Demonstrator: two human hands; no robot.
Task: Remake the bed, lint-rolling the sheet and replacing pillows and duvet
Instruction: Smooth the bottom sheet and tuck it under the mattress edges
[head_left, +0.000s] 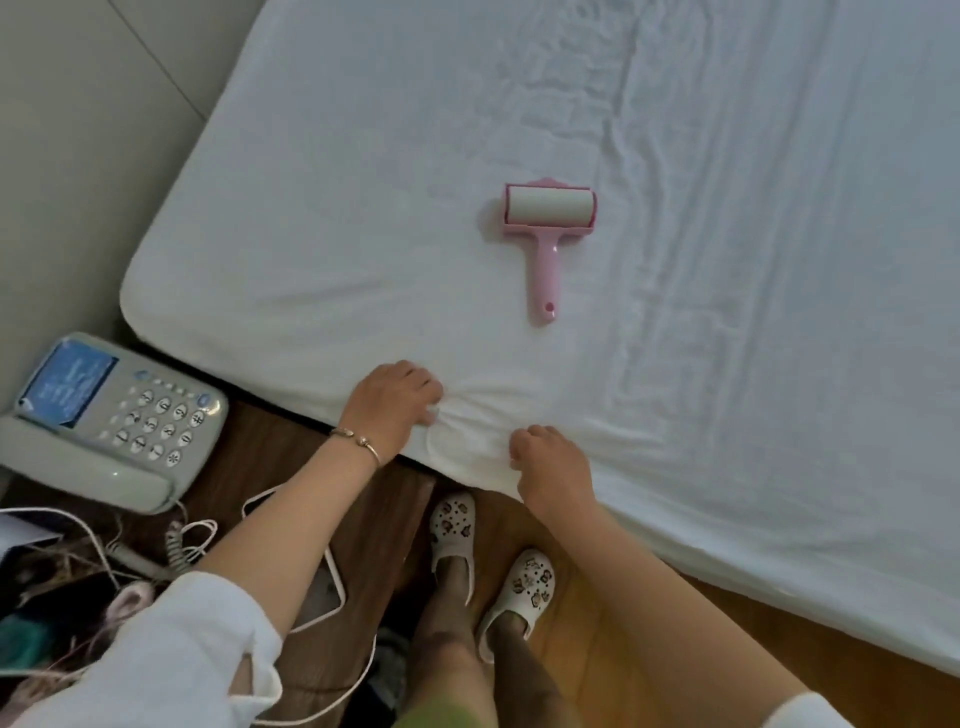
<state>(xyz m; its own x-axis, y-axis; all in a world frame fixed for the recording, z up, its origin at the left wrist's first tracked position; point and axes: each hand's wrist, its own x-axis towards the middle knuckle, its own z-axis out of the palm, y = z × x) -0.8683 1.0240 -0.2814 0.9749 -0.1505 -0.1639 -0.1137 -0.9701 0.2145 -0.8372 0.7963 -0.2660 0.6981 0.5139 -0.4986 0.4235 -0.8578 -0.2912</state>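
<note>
1. A pale corded telephone sits on a dark wooden nightstand beside the bed's near left corner, with white cables tangled below it.
2. The person's left hand, a thin bracelet at its wrist, rests on the bed's near edge, fingers curled into a bunched fold of the white sheet.
3. White clogs with charms stand on the wooden floor just beside the bed.
4. The right hand pinches the sheet where it drops over the near edge, close to the left hand.
5. A pink lint roller lies flat on the sheet, farther in from the near edge than the hands and apart from both, handle pointing toward the person.
6. Creases run across the sheet toward the bed's right side.
</note>
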